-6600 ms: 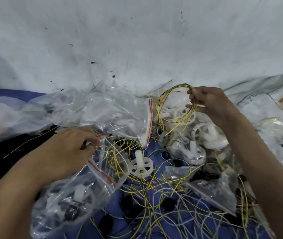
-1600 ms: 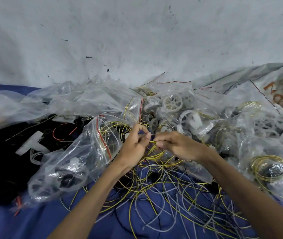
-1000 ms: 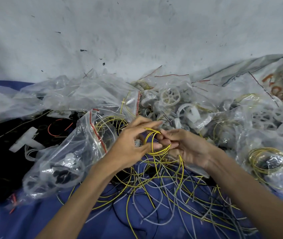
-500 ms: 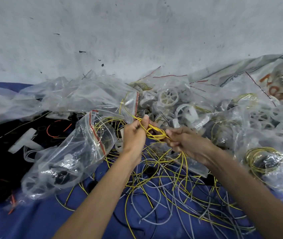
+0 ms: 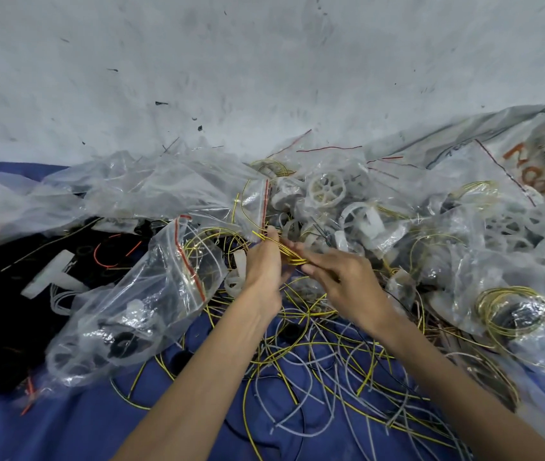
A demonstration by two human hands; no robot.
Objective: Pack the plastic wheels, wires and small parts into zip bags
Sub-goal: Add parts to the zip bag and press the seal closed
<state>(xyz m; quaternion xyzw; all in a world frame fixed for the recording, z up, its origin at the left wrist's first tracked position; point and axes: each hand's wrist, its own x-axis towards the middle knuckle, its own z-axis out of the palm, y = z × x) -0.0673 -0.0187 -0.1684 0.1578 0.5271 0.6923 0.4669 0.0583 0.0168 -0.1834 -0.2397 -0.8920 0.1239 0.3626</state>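
Observation:
My left hand (image 5: 264,264) grips a small bundle of yellow wires (image 5: 289,254) at the centre. My right hand (image 5: 340,277) meets it from the right, fingers on the same bundle. Just left stands an open zip bag (image 5: 151,294) with a red strip; black and white parts and yellow wire lie inside. A tangle of loose yellow and grey wires (image 5: 317,371) spreads over the blue cloth (image 5: 75,424) under my forearms. Behind the hands, white plastic wheels (image 5: 326,189) lie among clear bags.
A filled bag with a yellow wire coil (image 5: 510,314) lies at the right. Crumpled clear bags (image 5: 151,184) pile up at the back left against the grey wall (image 5: 264,61). Black fabric with white parts (image 5: 48,277) lies at the left. A printed sack (image 5: 530,154) is at the far right.
Both hands came together over the loose wires, gathered yellow strands and lifted them into a small bundle. In the last half second the hands hardly shift.

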